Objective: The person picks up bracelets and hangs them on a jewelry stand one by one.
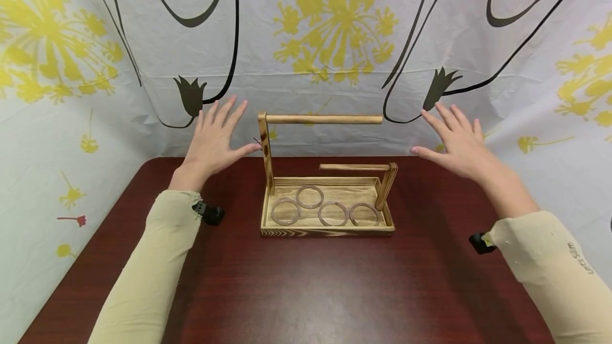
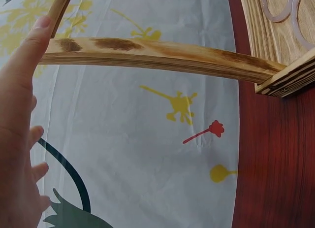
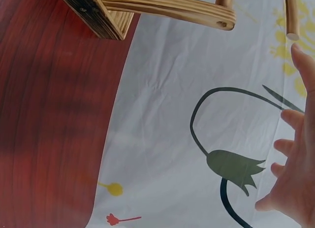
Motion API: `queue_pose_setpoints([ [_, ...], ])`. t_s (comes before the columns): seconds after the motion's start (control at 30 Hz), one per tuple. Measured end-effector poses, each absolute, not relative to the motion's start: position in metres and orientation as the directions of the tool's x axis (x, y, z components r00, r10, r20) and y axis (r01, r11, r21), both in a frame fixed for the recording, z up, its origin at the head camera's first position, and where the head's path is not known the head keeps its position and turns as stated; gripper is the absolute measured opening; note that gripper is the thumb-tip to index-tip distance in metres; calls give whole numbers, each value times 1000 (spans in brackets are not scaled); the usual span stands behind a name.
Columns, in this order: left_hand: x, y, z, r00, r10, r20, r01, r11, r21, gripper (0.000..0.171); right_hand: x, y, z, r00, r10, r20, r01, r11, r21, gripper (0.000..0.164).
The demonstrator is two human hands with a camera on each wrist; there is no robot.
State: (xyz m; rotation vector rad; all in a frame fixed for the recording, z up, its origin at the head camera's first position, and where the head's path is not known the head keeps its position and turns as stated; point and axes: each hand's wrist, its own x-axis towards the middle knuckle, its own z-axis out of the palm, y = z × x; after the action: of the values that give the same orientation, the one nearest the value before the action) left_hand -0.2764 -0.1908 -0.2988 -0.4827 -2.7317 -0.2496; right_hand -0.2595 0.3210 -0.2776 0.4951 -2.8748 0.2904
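Observation:
A wooden stand with a shallow tray point(image 1: 328, 232) sits on the table. A tall post point(image 1: 266, 155) at its left end carries a long upper bar point(image 1: 325, 119); from a shorter right post point(image 1: 388, 186) a lower bar point(image 1: 354, 167) points left. Several pale translucent rings, among them a left ring point(image 1: 273, 212) and a back ring point(image 1: 309, 187), lie flat in the tray. My left hand point(image 1: 212, 139) is raised beside the tall post, fingers spread, thumb pointing towards it; contact cannot be told. To the right of the stand, my right hand point(image 1: 461, 147) is raised with fingers spread, holding nothing.
The dark red table point(image 1: 315, 285) extends in front of the stand. A white curtain point(image 1: 306, 92) printed with yellow and dark flowers hangs behind and at both sides. Small black devices are worn on the left wrist point(image 1: 208, 213) and right wrist point(image 1: 482, 243).

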Motion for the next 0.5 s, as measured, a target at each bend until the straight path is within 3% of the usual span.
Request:
queue_pose_setpoints([
  [0.5,-276,-186,-297,-817,354,455,478,858,190,92,-254,311,-277,-883,-362,298,-422,891,-169,81],
])
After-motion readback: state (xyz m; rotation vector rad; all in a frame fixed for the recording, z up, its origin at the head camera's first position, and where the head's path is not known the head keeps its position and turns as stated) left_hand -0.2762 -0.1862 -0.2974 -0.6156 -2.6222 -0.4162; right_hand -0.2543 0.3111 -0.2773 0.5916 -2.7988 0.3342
